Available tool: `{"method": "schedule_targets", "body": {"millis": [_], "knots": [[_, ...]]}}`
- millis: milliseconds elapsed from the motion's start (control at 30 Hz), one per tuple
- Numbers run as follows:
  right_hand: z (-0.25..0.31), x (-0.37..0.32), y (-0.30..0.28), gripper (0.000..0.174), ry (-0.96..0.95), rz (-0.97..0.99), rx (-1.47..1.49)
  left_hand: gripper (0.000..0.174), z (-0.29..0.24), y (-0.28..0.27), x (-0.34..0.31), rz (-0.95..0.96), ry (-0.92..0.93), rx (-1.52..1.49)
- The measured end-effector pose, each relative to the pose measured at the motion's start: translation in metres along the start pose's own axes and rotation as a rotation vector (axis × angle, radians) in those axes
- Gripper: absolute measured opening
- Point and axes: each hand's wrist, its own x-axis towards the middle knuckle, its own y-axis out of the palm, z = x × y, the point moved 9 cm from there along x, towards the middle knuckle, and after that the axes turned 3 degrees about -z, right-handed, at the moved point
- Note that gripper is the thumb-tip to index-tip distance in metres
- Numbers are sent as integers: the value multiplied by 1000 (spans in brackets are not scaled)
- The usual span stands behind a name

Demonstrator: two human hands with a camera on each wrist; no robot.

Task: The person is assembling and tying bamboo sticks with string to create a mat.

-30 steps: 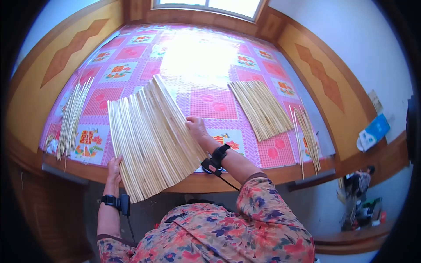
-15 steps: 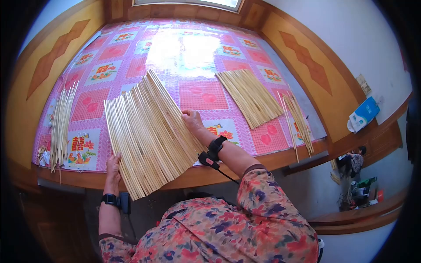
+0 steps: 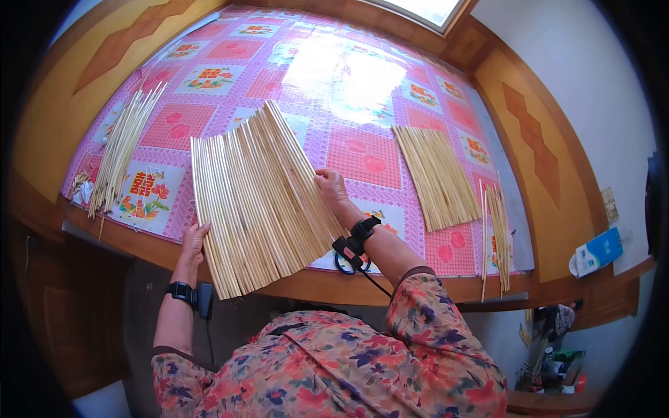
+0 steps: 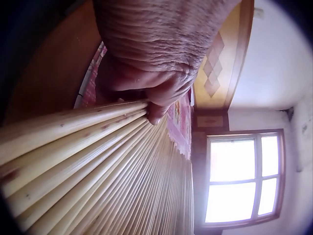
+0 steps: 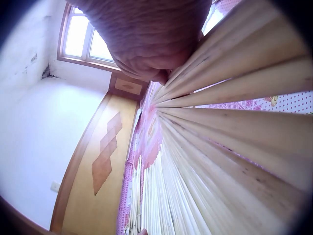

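A mat of pale, straw-coloured stalks [image 3: 261, 202] is held up at a slant over the front edge of the table. The left hand [image 3: 191, 244] grips its left edge, and in the left wrist view the thumb [image 4: 155, 113] presses on the outermost stalks. On the mat's right edge, the right hand [image 3: 332, 187] pinches the stalks between thumb and curled fingers. Narrow gaps show between some stalks [image 5: 234, 127] in the right wrist view. The fingers behind the mat are partly hidden.
A second stalk mat [image 3: 437, 177] lies on the patterned cloth [image 3: 362, 157] to the right. Loose stalks lie at the far left [image 3: 125, 150] and far right [image 3: 499, 240]. A blue and white packet [image 3: 598, 252] is by the right wall.
The head view has shifted and tilted, so the table and both mats appear displaced. Both hands keep their hold on the raised mat, which has barely changed its slant.
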Motion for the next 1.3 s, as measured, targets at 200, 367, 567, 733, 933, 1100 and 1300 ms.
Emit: {"method": "schedule_targets", "body": {"millis": [200,367,567,733,933,1100,1300], "knots": [[-23,18,1,27,81,23,155,21,-21,16,14,-130,-8,137],[-52,37,6,24,127,43,283,21,-35,30,19,-171,0,116],[-89,56,24,26,160,24,282,22,-42,22,49,-213,44,163],[-83,64,23,26,118,-22,84,19,-42,14,66,-242,-33,125],[-86,86,22,29,64,-31,-580,16,-13,0,80,-80,-158,558],[-36,54,19,31,74,-103,-783,19,-63,17,76,-3,212,1158],[7,-4,94,53,-230,10,-971,42,-86,87,78,272,973,1512]]}}
